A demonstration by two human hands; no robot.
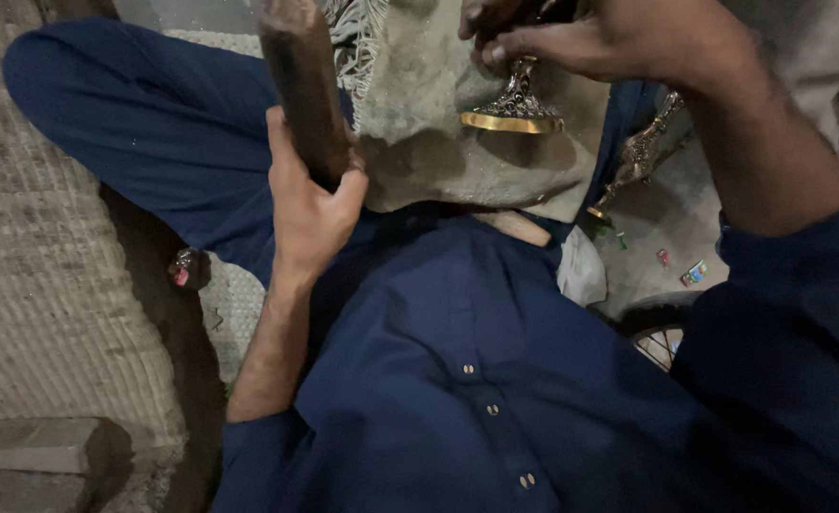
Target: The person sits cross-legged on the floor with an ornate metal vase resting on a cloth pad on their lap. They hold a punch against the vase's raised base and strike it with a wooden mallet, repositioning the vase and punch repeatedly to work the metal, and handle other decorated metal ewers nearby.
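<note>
Head cam looks down: left hand (307, 204) is wrapped tight around a dark wooden handle (304, 85), right hand (595, 40) pinches an ornate brass piece (514, 106) over a grey cloth (438, 114) on the lap.

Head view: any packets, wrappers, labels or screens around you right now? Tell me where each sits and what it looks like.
Small wrapper: on the grey floor at right, flat, with blue, green and red patches.
Red scrap: on the floor just left of that wrapper, tiny.
Green scrap: on the floor near the ornate brass piece, tiny.
Shiny reddish wrapper: at left beside the woven mat, crumpled.
No screens or signs visible.
</note>
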